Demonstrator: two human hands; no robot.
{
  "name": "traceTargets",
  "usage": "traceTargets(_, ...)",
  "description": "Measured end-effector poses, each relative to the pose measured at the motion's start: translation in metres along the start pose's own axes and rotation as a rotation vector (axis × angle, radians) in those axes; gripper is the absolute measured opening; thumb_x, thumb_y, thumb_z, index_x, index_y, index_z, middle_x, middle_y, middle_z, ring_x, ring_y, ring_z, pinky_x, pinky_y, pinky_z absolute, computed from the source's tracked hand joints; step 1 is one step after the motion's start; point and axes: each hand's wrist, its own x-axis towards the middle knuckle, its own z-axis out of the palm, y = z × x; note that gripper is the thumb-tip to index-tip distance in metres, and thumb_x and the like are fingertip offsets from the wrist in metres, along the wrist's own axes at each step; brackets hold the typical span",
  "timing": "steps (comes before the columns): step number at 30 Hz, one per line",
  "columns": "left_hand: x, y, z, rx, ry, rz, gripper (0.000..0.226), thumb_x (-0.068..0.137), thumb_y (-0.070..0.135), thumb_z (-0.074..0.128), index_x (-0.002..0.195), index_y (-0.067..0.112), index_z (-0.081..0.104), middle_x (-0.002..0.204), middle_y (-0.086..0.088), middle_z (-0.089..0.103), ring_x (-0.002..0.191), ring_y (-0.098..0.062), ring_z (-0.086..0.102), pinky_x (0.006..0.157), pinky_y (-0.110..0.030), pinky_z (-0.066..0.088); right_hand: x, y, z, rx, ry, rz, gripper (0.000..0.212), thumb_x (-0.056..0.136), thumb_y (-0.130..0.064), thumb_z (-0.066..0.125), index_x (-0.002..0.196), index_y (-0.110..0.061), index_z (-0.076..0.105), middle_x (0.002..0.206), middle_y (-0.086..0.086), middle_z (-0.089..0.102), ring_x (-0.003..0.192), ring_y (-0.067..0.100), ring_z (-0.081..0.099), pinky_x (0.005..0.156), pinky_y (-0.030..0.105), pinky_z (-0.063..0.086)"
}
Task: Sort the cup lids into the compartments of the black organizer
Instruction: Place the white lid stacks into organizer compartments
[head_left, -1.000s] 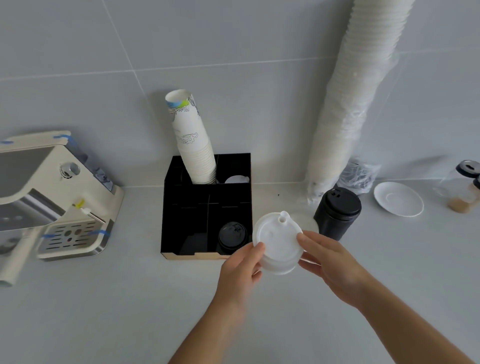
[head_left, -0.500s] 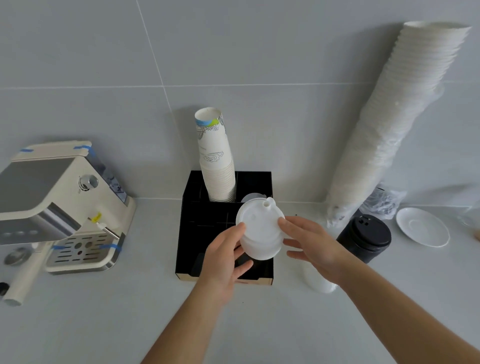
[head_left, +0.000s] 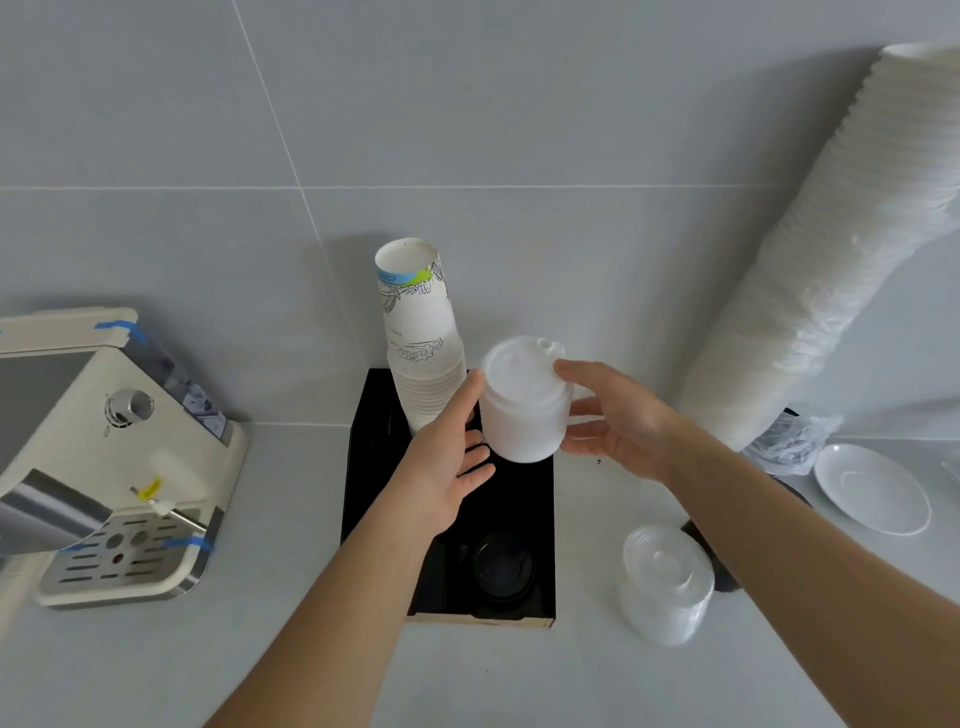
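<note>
Right fingers (head_left: 571, 371): I see them curled round the right side of the lid stack (head_left: 524, 402), thumb on top near the rim.
Right hand (head_left: 618, 421): I read it as gripping the stack; its forearm runs down to the lower right corner.
Left fingers (head_left: 470, 392): I see them nearly straight, laid flat against the left side of the stack; the lower fingers spread loose beneath it.
Left hand (head_left: 441, 467): open, steadying the stack rather than clasping it.
Lid stack: white lids nested into a short column, tilted, with the sip hole toward the wall. I see it held in the air between both hands, above the back right part of the organizer (head_left: 540, 519).
Organizer: black, divided into compartments, standing on the tabletop (head_left: 260, 649) against the wall.
Cups (head_left: 421, 338): a printed paper stack standing in the back left compartment, just beside the left hand.
Black lids (head_left: 503, 566): I see them in the front right compartment.
Clear lids (head_left: 667, 582): a stack on the tabletop, to the right of the organizer.
Saucer (head_left: 872, 488): white, on the tabletop at far right.
Sleeve (head_left: 841, 234): a long column of white cups leaning on the wall at right.
Coffee machine (head_left: 104, 457): on the tabletop at left, well apart from the organizer.
</note>
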Motion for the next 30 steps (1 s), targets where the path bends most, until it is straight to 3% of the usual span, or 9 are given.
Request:
traceTargets(2,0.005,0.0,0.005,-0.002,-0.005,-0.025,0.081,0.072,0.068,0.066,0.136,0.02,0.05,0.126,-0.011,0.058,0.115,-0.026,0.059,0.097,-0.038,0.051,0.01,-0.001,0.002,0.032,0.025,-0.012,0.023,0.089,-0.043,0.062,0.105,-0.027,0.066,0.114,0.015,0.066,0.1,0.034,0.067,0.099,0.047,0.053)
traceTargets(5,0.017,0.003,0.014,-0.012,0.001,-0.026,0.064,0.078,0.062,0.066,0.128,0.024,0.051,0.12,-0.005,0.058,0.116,-0.026,0.059,0.104,-0.04,0.047,0.02,-0.002,0.008,0.076,0.01,-0.029,0.013,0.09,-0.043,0.061,0.098,-0.039,0.07,0.114,0.009,0.067,0.11,0.036,0.066,0.102,0.047,0.05)
traceTargets(7,0.027,0.006,0.018,-0.004,0.033,-0.021,0.053,0.078,0.061,0.066,0.116,0.027,0.052,0.112,0.001,0.058,0.114,-0.025,0.059,0.104,-0.04,0.047,0.027,-0.003,0.011,0.065,-0.007,-0.05,0.014,0.091,-0.043,0.058,0.099,-0.044,0.07,0.116,0.003,0.067,0.114,0.032,0.064,0.102,0.045,0.05)
traceTargets(11,0.043,0.012,0.018,0.035,0.081,-0.053,0.058,0.072,0.063,0.071,0.111,0.023,0.054,0.109,0.001,0.06,0.108,-0.025,0.061,0.1,-0.038,0.05,0.044,-0.001,0.008,-0.052,-0.041,-0.056,0.017,0.091,-0.049,0.056,0.106,-0.049,0.064,0.117,-0.008,0.066,0.112,0.021,0.063,0.104,0.041,0.047)
traceTargets(15,0.055,0.013,0.015,0.021,0.118,-0.074,0.059,0.073,0.053,0.075,0.116,0.017,0.057,0.119,-0.004,0.059,0.111,-0.026,0.06,0.101,-0.038,0.049,0.064,-0.002,-0.007,-0.182,-0.002,-0.028,0.041,0.086,-0.058,0.061,0.122,-0.039,0.058,0.119,-0.008,0.057,0.114,0.02,0.056,0.1,0.038,0.047)
traceTargets(18,0.062,0.012,0.016,0.013,0.142,-0.078,0.054,0.073,0.047,0.076,0.114,0.019,0.055,0.126,-0.002,0.057,0.116,-0.025,0.058,0.105,-0.038,0.046,0.077,-0.005,-0.014,-0.182,0.03,-0.096,0.052,0.087,-0.045,0.068,0.134,-0.026,0.058,0.127,-0.001,0.062,0.109,0.019,0.061,0.094,0.033,0.051)
traceTargets(21,0.069,0.011,0.019,0.0,0.151,-0.089,0.045,0.076,0.042,0.075,0.11,0.019,0.055,0.12,-0.002,0.057,0.116,-0.025,0.057,0.107,-0.039,0.044,0.086,-0.006,-0.015,-0.19,0.005,-0.144,0.032,0.089,-0.025,0.07,0.12,-0.018,0.067,0.12,0.009,0.069,0.097,0.017,0.064,0.089,0.026,0.054)
traceTargets(26,0.074,0.012,0.026,-0.038,0.162,-0.098,0.039,0.081,0.039,0.072,0.109,0.019,0.055,0.117,-0.002,0.057,0.112,-0.025,0.056,0.106,-0.036,0.042,0.1,-0.004,-0.017,-0.12,-0.006,-0.125,0.017,0.087,-0.014,0.072,0.102,-0.021,0.067,0.117,0.01,0.067,0.107,0.025,0.067,0.097,0.033,0.054)
traceTargets(30,0.078,0.01,0.035,-0.088,0.192,-0.111,0.033,0.082,0.039,0.071,0.105,0.023,0.054,0.117,-0.003,0.057,0.109,-0.023,0.056,0.095,-0.031,0.043,0.107,-0.003,-0.018,-0.067,0.0,-0.115,0.013,0.088,-0.01,0.07,0.093,-0.022,0.066,0.116,0.009,0.068,0.096,0.021,0.069,0.081,0.023,0.057)
